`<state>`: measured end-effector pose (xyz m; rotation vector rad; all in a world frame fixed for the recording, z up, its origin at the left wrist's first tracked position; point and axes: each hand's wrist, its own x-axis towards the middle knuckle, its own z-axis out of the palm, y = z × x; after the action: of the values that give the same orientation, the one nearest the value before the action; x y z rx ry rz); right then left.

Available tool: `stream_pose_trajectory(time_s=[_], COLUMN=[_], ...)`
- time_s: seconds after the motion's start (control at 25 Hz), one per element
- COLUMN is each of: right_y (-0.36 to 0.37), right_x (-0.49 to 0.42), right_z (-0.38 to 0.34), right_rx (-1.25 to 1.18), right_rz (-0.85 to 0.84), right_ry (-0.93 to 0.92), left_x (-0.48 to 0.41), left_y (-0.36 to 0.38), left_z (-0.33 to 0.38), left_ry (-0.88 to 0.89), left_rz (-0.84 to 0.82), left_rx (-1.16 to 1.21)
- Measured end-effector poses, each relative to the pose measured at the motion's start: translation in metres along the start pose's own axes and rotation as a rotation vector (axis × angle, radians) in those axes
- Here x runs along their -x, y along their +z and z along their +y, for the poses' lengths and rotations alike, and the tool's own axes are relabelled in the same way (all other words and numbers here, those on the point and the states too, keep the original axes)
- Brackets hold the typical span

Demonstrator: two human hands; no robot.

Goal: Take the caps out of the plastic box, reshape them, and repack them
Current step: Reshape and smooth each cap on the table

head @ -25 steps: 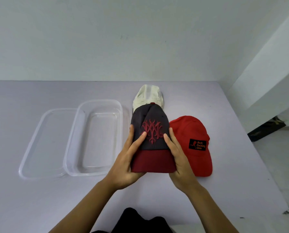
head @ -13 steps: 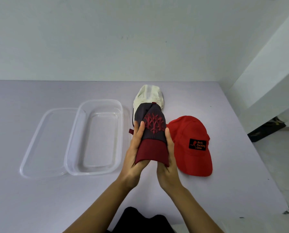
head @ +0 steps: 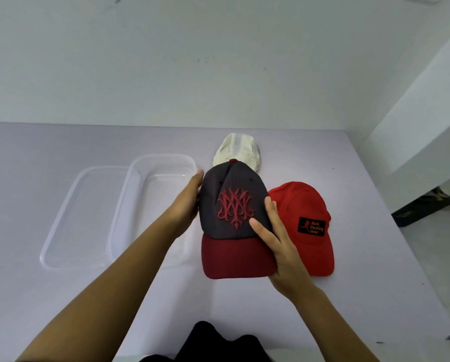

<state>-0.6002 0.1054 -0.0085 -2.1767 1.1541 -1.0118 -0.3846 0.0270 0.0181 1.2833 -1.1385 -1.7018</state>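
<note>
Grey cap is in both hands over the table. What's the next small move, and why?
Probably carry the grey cap left and lower it into the plastic box. Its crown looks rounded out, the right hand grips it, the left hand presses its side, and the box holds nothing.

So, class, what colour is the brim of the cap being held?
Dark red: the brim of the grey cap, clearest in the head view.
</note>
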Motion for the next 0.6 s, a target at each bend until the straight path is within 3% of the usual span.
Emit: stream_pose_trajectory(time_s=[0.16,0.28,0.44,0.48,0.6], right_y=[0.005,0.006,-0.002,-0.008,-0.025], right_x=[0.004,0.014,0.021,0.018,-0.009], right_z=[-0.001,0.004,0.014,0.018,0.019], right_rx=[-0.009,-0.002,0.034,-0.043,-0.496], right_rz=[-0.035,-0.078,-0.304,-0.27,0.075], right_ry=[0.009,0.043,0.2,0.277,0.569], left_x=[-0.001,0.008,0.005,0.002,-0.002], left_y=[0.007,0.002,0.002,0.001,0.005], left_z=[0.015,0.007,0.0,0.001,0.006], left_ry=[-0.162,-0.106,-0.028,-0.004,0.055], left_rz=[-0.092,-0.128,-0.058,-0.053,-0.14], left_rx=[0.169,0.154,0.156,0.151,0.142])
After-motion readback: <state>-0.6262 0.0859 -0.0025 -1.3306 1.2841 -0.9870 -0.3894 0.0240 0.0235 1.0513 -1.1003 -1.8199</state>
